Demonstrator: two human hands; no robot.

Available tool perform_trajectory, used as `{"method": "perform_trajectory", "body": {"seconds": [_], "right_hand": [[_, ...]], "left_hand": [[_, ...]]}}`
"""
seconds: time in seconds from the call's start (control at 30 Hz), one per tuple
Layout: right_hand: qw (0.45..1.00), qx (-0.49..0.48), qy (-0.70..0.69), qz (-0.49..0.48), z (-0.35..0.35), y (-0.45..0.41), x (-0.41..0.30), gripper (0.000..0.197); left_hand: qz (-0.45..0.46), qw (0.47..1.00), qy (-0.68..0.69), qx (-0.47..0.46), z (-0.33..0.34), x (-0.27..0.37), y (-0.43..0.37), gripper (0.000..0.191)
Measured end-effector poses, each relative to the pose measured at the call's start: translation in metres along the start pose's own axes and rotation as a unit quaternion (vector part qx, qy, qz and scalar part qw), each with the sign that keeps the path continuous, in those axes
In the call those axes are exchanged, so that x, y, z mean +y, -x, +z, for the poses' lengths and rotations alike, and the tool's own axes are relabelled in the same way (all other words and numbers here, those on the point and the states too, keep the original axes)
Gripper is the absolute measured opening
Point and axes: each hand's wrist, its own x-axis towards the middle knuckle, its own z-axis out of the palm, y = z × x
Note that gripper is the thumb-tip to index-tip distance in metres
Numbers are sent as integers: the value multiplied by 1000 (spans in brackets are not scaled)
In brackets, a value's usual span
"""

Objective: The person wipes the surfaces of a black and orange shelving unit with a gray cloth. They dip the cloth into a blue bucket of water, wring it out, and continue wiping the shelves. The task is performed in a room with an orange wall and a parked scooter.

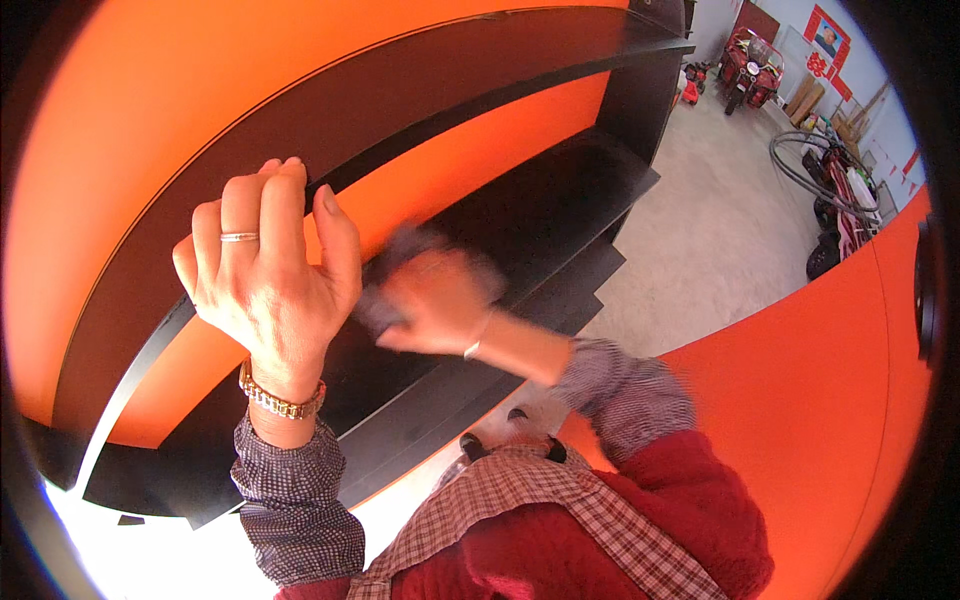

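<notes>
My left hand (274, 255), with a ring and a gold-coloured watch, rests on the dark front edge of a shelf board in a black and orange cabinet (480, 142). Its fingers lie over the board and the thumb is at the edge. Lower and to the right, my right hand (435, 300) is blurred by motion and holds a dark grey cloth (394, 262). The cloth is over the black lower shelf panel (540, 202), inside the open compartment.
Black stepped boards (570, 285) jut out along the cabinet's lower side. A large orange panel (787, 390) stands at the right. Farther off on the concrete floor (697, 217) are a red three-wheeled vehicle (750, 71), coiled hose (795, 161) and another red vehicle (847, 195).
</notes>
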Motion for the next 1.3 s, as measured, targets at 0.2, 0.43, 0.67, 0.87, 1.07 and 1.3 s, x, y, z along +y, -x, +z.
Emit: {"method": "perform_trajectory", "body": {"seconds": [0.2, 0.43, 0.67, 0.87, 1.07, 1.3], "right_hand": [[952, 172, -134, -216, 124, -70, -66, 39], [999, -27, 34, -7, -18, -30, 107, 41], [928, 32, 208, 308, -85, 31, 305, 59], [887, 9, 217, 408, -113, 20, 354, 62], [882, 6, 242, 405, -120, 26, 357, 59], [860, 99, 204, 457, -132, 85, 321, 49]], "left_hand": [[35, 999, 1, 11, 5, 1, -1, 20], [22, 1000, 15, -7, -4, -4, 0, 22], [-8, 1000, 29, -2, -7, 6, -5, 23], [2, 1000, -8, -8, -21, -11, -4, 23], [18, 999, -29, 14, -15, -24, -3, 22], [-17, 999, -36, 25, -1, -32, -3, 21]]}}
